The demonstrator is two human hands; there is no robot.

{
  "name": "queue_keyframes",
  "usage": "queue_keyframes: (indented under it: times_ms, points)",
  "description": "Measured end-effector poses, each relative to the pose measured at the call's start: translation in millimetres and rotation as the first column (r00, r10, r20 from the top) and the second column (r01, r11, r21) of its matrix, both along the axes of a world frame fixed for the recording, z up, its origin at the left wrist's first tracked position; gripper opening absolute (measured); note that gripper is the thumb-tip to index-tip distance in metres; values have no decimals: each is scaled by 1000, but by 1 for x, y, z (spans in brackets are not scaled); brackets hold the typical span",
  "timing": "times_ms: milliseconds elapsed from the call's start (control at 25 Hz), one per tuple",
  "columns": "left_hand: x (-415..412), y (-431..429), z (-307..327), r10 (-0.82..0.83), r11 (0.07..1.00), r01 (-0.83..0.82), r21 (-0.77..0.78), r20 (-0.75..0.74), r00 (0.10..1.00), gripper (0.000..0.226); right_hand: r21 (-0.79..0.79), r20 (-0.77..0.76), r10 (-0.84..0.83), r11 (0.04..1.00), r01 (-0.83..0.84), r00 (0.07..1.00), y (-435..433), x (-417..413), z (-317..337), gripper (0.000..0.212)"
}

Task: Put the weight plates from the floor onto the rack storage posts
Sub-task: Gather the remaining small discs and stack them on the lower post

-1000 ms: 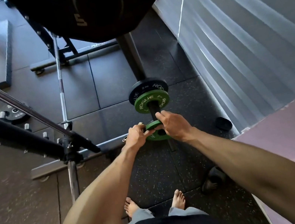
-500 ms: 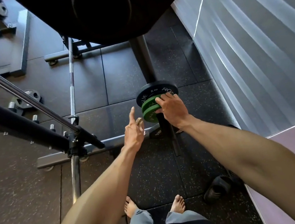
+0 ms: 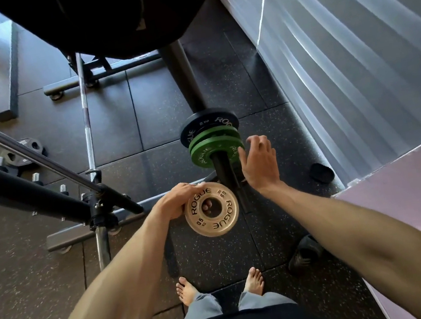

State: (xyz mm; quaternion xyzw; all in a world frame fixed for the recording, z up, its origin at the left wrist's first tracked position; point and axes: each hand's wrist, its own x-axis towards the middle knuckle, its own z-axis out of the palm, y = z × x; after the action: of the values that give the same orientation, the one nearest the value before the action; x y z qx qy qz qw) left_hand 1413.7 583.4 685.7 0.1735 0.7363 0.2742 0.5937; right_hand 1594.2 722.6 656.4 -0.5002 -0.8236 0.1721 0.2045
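Note:
A small pale gold plate marked ROGUE (image 3: 211,209) is gripped at its upper left rim by my left hand (image 3: 176,200), face up, just left of the black storage post (image 3: 223,167). On that post sit two green plates (image 3: 216,148) in front of a black plate (image 3: 206,125). My right hand (image 3: 259,163) hovers with spread fingers beside the right edge of the green plates and holds nothing.
A big black plate (image 3: 108,17) hangs overhead at the top. A barbell (image 3: 85,119) and a dark plate (image 3: 23,151) lie on the rubber floor at left, behind the rack beam (image 3: 27,195). White blinds (image 3: 353,49) close the right side. My bare feet stand below.
The second green plate went onto the post against the first and my right hand let go. My left hand now holds a pale gold plate that was not visible before.

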Motion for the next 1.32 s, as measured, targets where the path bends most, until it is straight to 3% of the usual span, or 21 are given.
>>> queue_keyframes:
  times_ms: [120, 240, 360, 440, 520, 800, 1000, 1080, 1160, 1320]
  points:
    - [12, 18, 5, -12, 992, 4, 126, 63, 998, 40, -233, -39, -24, 972, 14, 999, -11, 20, 4, 39]
    - [30, 33, 9, -2, 974, -12, 225, 64, 998, 38, -543, -137, 28, 834, -99, 990, -20, 31, 17, 45]
    - [40, 39, 5, -9, 945, 39, 325, -92, 996, 32, -640, -201, 60, 748, -178, 978, -24, 38, 20, 28]
    - [40, 38, 5, -72, 909, 202, 363, -341, 937, 28, -624, -207, 93, 754, -204, 974, -23, 44, 16, 14]
    - [38, 36, 6, -140, 876, 362, 318, -552, 822, 27, -573, -184, 135, 790, -218, 974, -23, 47, 13, 14]
    - [31, 17, 0, -270, 810, 563, 164, -749, 606, 13, -308, -41, 315, 899, -312, 948, -34, 43, -3, 21]
    - [35, 15, -1, -160, 793, 603, 82, -928, 336, 13, -48, 188, 217, 976, -212, 958, -24, 31, -3, 21]
    - [39, 28, 1, -123, 847, 524, 93, -923, 364, 14, -47, 206, 163, 987, -157, 965, -12, 19, 4, 14]
    - [40, 42, 0, -44, 902, 400, 164, -885, 463, 19, -129, 174, 134, 985, -112, 976, -2, 7, 9, 10]
    - [25, 62, 1, -16, 936, 299, 188, -823, 567, 23, -209, 137, 106, 975, -76, 985, 15, -11, 18, 15]
